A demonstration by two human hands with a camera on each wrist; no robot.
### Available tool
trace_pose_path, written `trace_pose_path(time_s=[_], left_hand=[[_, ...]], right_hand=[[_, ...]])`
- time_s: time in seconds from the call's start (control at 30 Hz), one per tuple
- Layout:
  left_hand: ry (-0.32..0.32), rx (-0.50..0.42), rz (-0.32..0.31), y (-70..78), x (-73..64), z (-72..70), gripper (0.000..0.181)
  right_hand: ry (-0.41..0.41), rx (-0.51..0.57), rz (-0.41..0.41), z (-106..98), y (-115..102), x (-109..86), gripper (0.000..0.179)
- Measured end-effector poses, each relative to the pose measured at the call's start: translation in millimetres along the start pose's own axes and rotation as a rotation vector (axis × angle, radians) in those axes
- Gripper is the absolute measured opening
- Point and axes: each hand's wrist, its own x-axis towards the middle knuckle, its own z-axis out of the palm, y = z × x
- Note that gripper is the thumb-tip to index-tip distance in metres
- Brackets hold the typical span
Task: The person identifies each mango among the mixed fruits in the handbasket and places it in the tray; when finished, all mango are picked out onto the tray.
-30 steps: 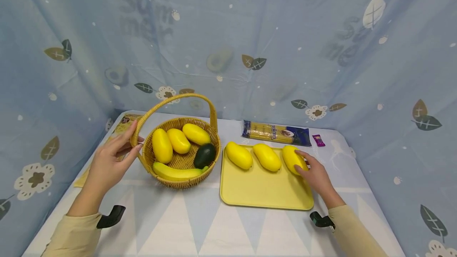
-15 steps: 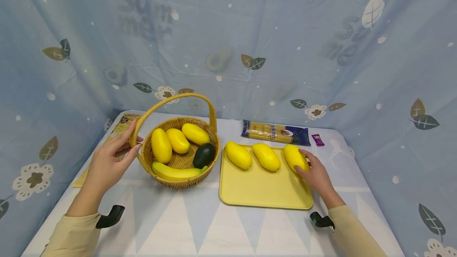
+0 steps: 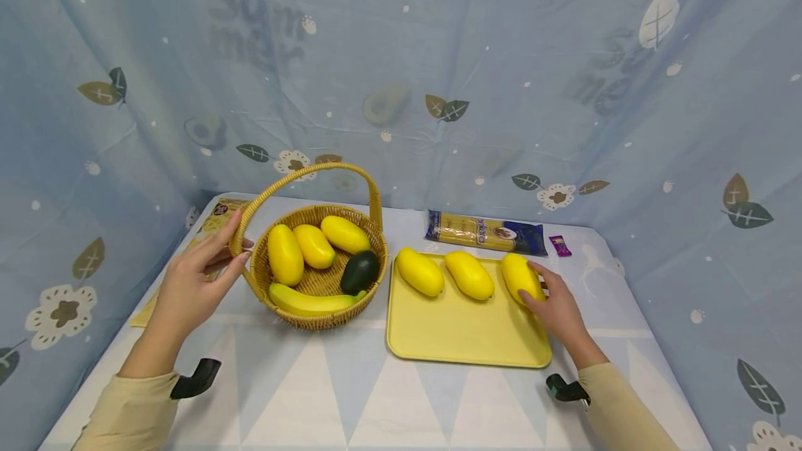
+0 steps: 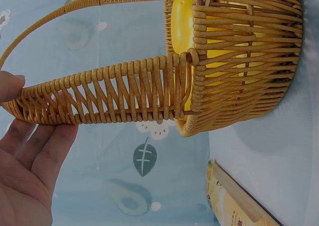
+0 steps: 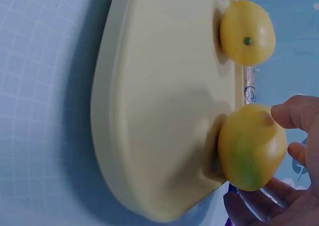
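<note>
My left hand (image 3: 191, 291) pinches the handle (image 4: 99, 94) of a wicker basket (image 3: 321, 323), thumb on one side and fingers on the other. Inside the basket lie three yellow mangoes (image 3: 285, 256), a banana (image 3: 313, 301) and a dark green avocado (image 3: 360, 272). To the right, a yellow tray (image 3: 464, 333) bears three more mangoes in a row along its far side. My right hand (image 3: 560, 306) holds the rightmost mango (image 3: 519, 277) between thumb and fingers. In the right wrist view this mango (image 5: 249, 146) is at the tray's edge, its far side hidden.
Behind the tray lies a blue and yellow pasta packet (image 3: 485, 234), with a small purple wrapped sweet (image 3: 560, 246) beside it. A flat yellow package (image 4: 239, 201) lies left of the basket, partly behind my left hand. Blue patterned curtain (image 3: 401, 75) encloses the table.
The rightmost mango has shifted slightly to the right with my right hand around it. My left hand and the basket stay where they were.
</note>
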Motion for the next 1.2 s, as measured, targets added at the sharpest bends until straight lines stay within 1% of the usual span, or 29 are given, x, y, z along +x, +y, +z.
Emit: trace_pose_path(time_s=[0.23, 0.43, 0.53, 0.6, 0.7, 0.83, 0.93, 1.03, 1.2], left_hand=[[-0.001, -0.001, -0.003, 0.9, -0.1, 0.3, 0.086], [0.002, -0.006, 0.005, 0.1, -0.1, 0.0, 0.085], [0.003, -0.007, 0.007, -0.2, -0.1, 0.1, 0.086], [0.005, -0.007, 0.007, -0.3, -0.1, 0.1, 0.086], [0.007, -0.008, 0.012, -0.1, 0.1, -0.1, 0.087], [0.012, -0.010, 0.022, -0.1, 0.3, 0.0, 0.087], [0.016, -0.011, 0.030, -0.1, 0.4, 0.5, 0.087], [0.016, -0.010, 0.030, -0.3, 0.4, 0.9, 0.087], [0.015, -0.004, 0.020, -0.5, -0.3, 1.0, 0.087]], right_hand=[[0.024, -0.005, -0.014, -6, -8, -2.6, 0.070], [0.054, -0.015, -0.043, -8, -13, -3.9, 0.063], [0.071, -0.011, -0.050, -8, -19, -5.4, 0.060], [0.083, 0.000, -0.071, -7, -26, -6.9, 0.058], [0.102, 0.023, -0.125, -4, -37, -9.4, 0.054], [0.107, 0.034, -0.201, 1, -52, -12.7, 0.052], [0.091, 0.053, -0.240, 4, -65, -15.0, 0.052], [0.073, 0.073, -0.263, 9, -81, -17.2, 0.053], [0.019, 0.128, -0.309, 17, -109, -19.0, 0.052]])
